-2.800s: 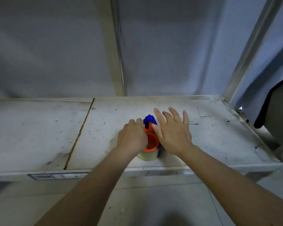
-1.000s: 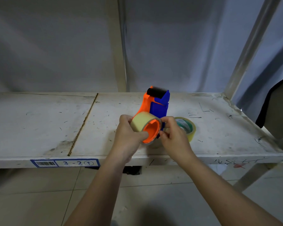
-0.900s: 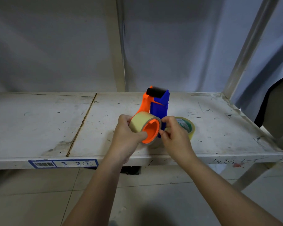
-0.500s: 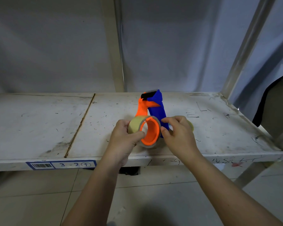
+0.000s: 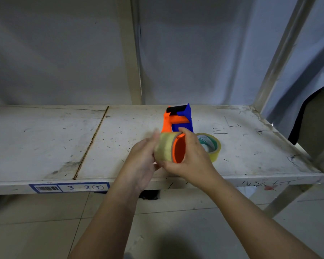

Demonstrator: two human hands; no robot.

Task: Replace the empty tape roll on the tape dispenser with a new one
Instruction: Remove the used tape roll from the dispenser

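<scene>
An orange and blue tape dispenser [image 5: 181, 118] is held upright just above the white shelf [image 5: 45, 143], its black roller on top. A pale yellowish tape roll [image 5: 165, 147] sits on its orange hub [image 5: 179, 151]. My left hand [image 5: 140, 163], blurred by motion, cups the roll from the left. My right hand [image 5: 195, 161] wraps the hub side of the dispenser from the right, thumb under the roll. A second clear tape roll with a green-printed core [image 5: 212, 146] lies flat on the shelf just right of my right hand.
The shelf has a seam [image 5: 90, 144] left of my hands and a barcode label reading 3-2 [image 5: 69, 187] on its front edge. Metal uprights stand behind the middle [image 5: 129, 53] and at the right [image 5: 281, 53]. Tiled floor lies below.
The dispenser was lifted off the shelf and turned. My right hand has moved from the blue handle onto the hub side, and my left hand is sliding along the roll. The second roll is in plain sight again.
</scene>
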